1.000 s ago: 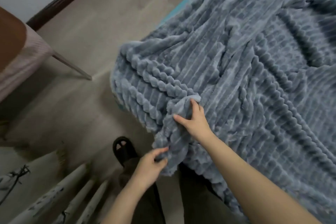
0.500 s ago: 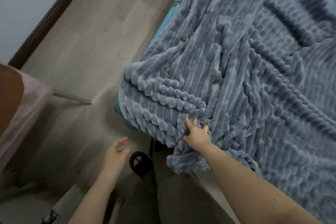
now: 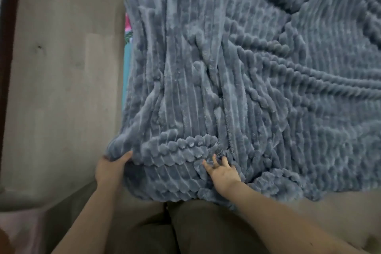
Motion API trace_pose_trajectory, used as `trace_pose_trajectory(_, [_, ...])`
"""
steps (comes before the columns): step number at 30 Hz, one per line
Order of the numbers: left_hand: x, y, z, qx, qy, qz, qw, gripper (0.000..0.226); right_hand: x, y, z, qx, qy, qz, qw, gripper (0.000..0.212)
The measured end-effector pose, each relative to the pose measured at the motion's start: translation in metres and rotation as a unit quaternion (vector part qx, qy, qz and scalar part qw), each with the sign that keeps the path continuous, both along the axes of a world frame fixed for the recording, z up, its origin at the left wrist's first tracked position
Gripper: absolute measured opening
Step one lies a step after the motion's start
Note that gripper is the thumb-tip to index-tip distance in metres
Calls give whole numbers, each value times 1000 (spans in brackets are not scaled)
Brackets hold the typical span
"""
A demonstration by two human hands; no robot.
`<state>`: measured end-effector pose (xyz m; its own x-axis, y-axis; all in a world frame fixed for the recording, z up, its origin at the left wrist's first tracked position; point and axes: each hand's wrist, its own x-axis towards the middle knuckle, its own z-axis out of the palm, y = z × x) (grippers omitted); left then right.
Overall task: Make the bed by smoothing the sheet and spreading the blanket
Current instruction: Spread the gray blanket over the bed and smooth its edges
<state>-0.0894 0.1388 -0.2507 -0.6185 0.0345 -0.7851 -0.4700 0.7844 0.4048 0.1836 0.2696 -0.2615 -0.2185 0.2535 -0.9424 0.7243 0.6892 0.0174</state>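
A thick grey-blue ribbed blanket [image 3: 237,80] covers the bed and fills most of the view, with folds and wrinkles running across it. A thin strip of teal and pink patterned sheet [image 3: 127,47] shows along the bed's left edge. My left hand [image 3: 110,169] grips the blanket's near-left corner, thumb on top, fingers tucked under the fabric. My right hand [image 3: 223,173] lies on the blanket's near edge with its fingers spread and pressed into the pile, holding nothing. The near edge hangs over the bed's foot in front of my legs.
Grey wood-look floor [image 3: 61,88] lies left of the bed, with a dark baseboard [image 3: 7,47] at the far left. My dark trousers [image 3: 185,229] fill the bottom centre. A pinkish cloth [image 3: 14,231] shows at the bottom left.
My left hand went from hanging free over the floor to gripping the blanket's left corner. The view swung up over the bed. My right hand stays on the near edge.
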Motion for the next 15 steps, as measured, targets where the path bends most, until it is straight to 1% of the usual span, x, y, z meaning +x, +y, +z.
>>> trace_pose_trajectory(2, [-8, 19, -1, -11, -26, -29, 999, 61, 1, 2, 0, -12, -3, -15, 1000, 83])
trace_pose_trajectory(5, [-5, 48, -1, 19, -93, -57, 994, 69, -2, 4, 2, -22, -10, -30, 999, 81])
trace_pose_trajectory(8, [-2, 70, -2, 37, -107, -116, 987, 78, -6, 2, 3, -27, -16, -45, 998, 72])
trace_pose_trajectory(9, [-5, 76, -3, 42, -104, -119, 987, 77, -7, 0, 4, -25, -20, -52, 998, 71])
trace_pose_trajectory(11, [-13, 89, -4, 43, -130, -83, 987, 75, -7, -4, 6, -15, -26, -73, 997, 72])
trace_pose_trajectory(13, [-25, 100, -6, 22, -209, -40, 977, 71, -9, -9, 9, 4, -31, -98, 995, 72])
trace_pose_trajectory(14, [-33, 104, -6, 17, -264, -34, 964, 67, -11, -13, 10, 16, -33, -114, 993, 72])
trace_pose_trajectory(15, [-41, 109, -4, 17, -315, -48, 948, 63, -14, -19, 11, 32, -36, -137, 989, 73])
